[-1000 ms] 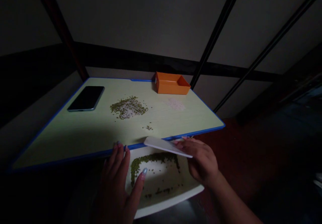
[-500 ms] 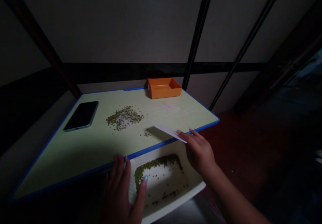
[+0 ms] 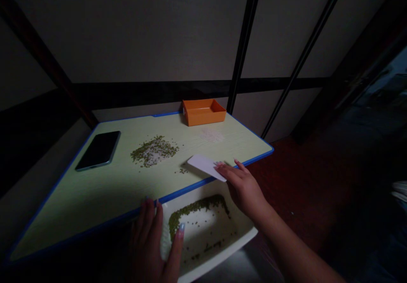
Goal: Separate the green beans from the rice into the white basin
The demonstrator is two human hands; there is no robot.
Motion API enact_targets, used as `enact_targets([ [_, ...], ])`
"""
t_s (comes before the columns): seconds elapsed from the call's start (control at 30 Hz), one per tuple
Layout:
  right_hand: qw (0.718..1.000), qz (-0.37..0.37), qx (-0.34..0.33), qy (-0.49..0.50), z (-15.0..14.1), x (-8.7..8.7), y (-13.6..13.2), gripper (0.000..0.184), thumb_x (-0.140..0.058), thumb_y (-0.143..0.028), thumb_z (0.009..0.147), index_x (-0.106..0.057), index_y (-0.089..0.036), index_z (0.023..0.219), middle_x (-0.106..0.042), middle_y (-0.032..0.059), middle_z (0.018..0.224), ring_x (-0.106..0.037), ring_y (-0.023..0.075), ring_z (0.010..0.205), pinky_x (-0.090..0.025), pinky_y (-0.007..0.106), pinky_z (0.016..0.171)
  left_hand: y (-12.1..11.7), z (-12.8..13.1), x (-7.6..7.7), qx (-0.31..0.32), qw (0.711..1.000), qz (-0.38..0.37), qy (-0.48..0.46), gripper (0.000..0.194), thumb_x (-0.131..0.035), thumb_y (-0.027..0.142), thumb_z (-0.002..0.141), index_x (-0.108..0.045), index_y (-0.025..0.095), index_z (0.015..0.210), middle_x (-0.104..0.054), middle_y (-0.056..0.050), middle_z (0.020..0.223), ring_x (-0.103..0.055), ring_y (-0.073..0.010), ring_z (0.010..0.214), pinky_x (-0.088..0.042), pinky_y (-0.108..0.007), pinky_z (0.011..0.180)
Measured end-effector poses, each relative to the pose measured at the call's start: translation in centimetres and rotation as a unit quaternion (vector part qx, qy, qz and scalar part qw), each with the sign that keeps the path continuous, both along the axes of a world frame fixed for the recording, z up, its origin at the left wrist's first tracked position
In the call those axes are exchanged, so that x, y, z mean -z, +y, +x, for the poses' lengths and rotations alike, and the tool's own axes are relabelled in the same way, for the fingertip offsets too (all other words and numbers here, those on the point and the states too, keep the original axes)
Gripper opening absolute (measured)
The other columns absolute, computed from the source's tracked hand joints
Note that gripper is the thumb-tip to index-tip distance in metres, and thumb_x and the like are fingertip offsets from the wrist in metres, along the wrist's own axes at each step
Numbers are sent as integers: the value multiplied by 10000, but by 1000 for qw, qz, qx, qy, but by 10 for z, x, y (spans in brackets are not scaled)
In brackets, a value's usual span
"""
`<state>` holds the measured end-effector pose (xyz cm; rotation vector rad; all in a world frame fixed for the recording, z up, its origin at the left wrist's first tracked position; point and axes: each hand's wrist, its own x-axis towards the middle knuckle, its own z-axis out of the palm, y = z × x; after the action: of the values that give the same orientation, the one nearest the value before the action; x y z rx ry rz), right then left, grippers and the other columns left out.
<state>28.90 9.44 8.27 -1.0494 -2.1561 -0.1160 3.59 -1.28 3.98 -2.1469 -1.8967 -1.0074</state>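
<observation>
My right hand (image 3: pixel 243 187) pinches a flat white card (image 3: pixel 205 166), tilted just above the table's front edge. My left hand (image 3: pixel 155 236) grips the left rim of a white plastic basin (image 3: pixel 219 255), its thumb over the inside wall. Inside the basin, green beans or seeds (image 3: pixel 187 208) lie banked along the back and left sides, with a few scattered on its floor. On the table, a pile of green beans mixed with white grains (image 3: pixel 155 151) sits left of the card. A few loose beans (image 3: pixel 182 171) lie beside the card's left end.
The pale table (image 3: pixel 104 202) has a blue rim. A smartphone (image 3: pixel 99 150) lies at its left. An orange open box (image 3: pixel 205 115) stands at the back, with a thin patch of white grains (image 3: pixel 212 135) before it. A panelled wall (image 3: pixel 152 32) rises behind.
The white card has tipped so that more of its flat face shows, and my right hand has turned slightly with it. The whole view has shifted a little; my left hand stays on the basin.
</observation>
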Motion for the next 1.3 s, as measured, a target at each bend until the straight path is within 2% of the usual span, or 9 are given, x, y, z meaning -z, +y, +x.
enact_targets([
  [0.13, 997, -31, 63, -12, 0, 2, 4, 485, -418, -25, 869, -647, -233, 1242, -684, 136, 1283, -656, 265, 1198, -440, 593, 1075, -1, 1, -3, 3, 1000, 8, 1, 723, -515, 320, 913, -155, 300, 1540, -244, -88, 1631, -305, -309, 1468, -420, -575, 1132],
  [0.27, 997, -25, 69, 3, 0, 2, 4, 453, -391, -45, 899, -643, -210, 1238, -690, 144, 1268, -663, 269, 1187, -474, 582, 1045, -1, 1, -1, -5, 1000, 3, -2, 711, -510, 325, 917, -164, 307, 1537, -234, -79, 1635, -304, -308, 1468, -429, -576, 1125],
  [0.5, 996, 59, 27, 58, 3, -3, -3, 444, -412, -39, 900, -634, -247, 1224, -744, 98, 1175, -713, 200, 1095, -506, 478, 1045, 1, 0, -1, 7, 1000, 13, 16, 738, -526, 316, 906, -152, 290, 1541, -227, -93, 1634, -297, -314, 1468, -427, -566, 1128],
  [0.73, 997, 59, 7, 54, 4, 0, -2, 441, -418, -32, 897, -632, -242, 1219, -749, 95, 1164, -726, 186, 1064, -517, 457, 1036, 0, 5, -4, -11, 999, 25, 30, 694, -503, 327, 917, -198, 240, 1534, -322, -157, 1594, -350, -322, 1444, -463, -565, 1081],
  [0.9, 989, 89, -117, 35, 3, -2, -9, 367, -440, -108, 959, -599, -231, 1267, -757, 83, 1151, -703, 157, 1109, -512, 389, 1051, 2, 9, -5, -22, 996, 75, 46, 655, -471, 328, 923, -244, 174, 1519, -432, -217, 1519, -396, -329, 1419, -481, -559, 1049],
  [1.0, 981, 97, -170, -1, 0, -6, -13, 306, -420, -145, 1000, -609, -206, 1233, -759, 85, 1146, -697, 145, 1113, -522, 366, 1040, 1, 9, -6, -22, 996, 65, 52, 660, -475, 319, 920, -242, 167, 1519, -438, -221, 1514, -386, -325, 1424, -474, -552, 1056],
  [1.1, 979, 110, -170, -16, -1, -9, -15, 283, -412, -151, 1012, -619, -183, 1203, -764, 87, 1126, -708, 147, 1086, -537, 361, 1020, 1, 8, -7, -19, 997, 59, 53, 652, -465, 298, 922, -236, 178, 1521, -462, -211, 1499, -395, -315, 1421, -475, -550, 1054],
  [1.3, 983, 135, -126, 3, 1, -7, -14, 292, -413, -127, 995, -631, -193, 1178, -776, 91, 1078, -723, 151, 1043, -527, 389, 1028, 1, 10, -10, -20, 996, 74, 37, 643, -447, 297, 926, -231, 200, 1524, -492, -209, 1475, -438, -332, 1391, -514, -594, 991],
])
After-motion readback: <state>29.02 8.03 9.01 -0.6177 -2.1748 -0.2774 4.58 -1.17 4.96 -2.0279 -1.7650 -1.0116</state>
